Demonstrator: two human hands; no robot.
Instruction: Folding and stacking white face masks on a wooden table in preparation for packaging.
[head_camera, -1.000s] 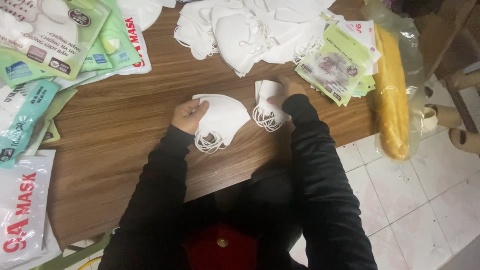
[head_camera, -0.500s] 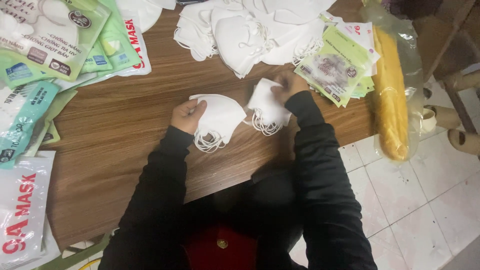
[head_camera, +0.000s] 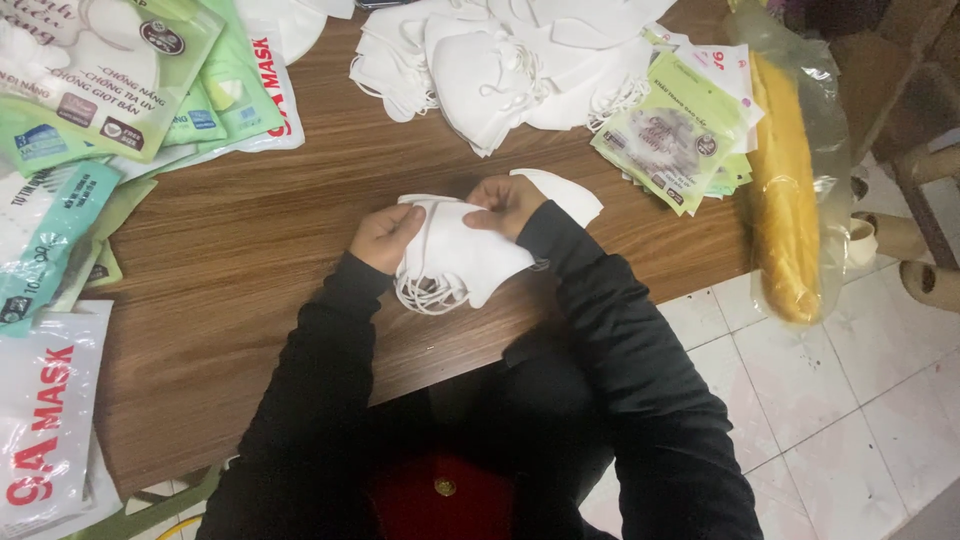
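Observation:
A small stack of white folded face masks (head_camera: 455, 255) lies on the brown wooden table (head_camera: 230, 260), its ear loops hanging toward the near edge. My left hand (head_camera: 385, 237) grips the stack's left side. My right hand (head_camera: 505, 205) presses a white mask onto the top of the stack, fingers closed on its upper edge. Another white mask (head_camera: 568, 195) lies just right of my right hand. Both arms are in black sleeves.
A big heap of loose white masks (head_camera: 500, 50) lies at the table's far side. Green printed packets (head_camera: 675, 135) sit right of it, beside a long yellow roll in clear plastic (head_camera: 785, 190). Mask packaging bags (head_camera: 90, 90) cover the left side. White floor tiles lie at right.
My right hand has carried a mask leftward from beside the stack and set it on top of the stack held by my left hand.

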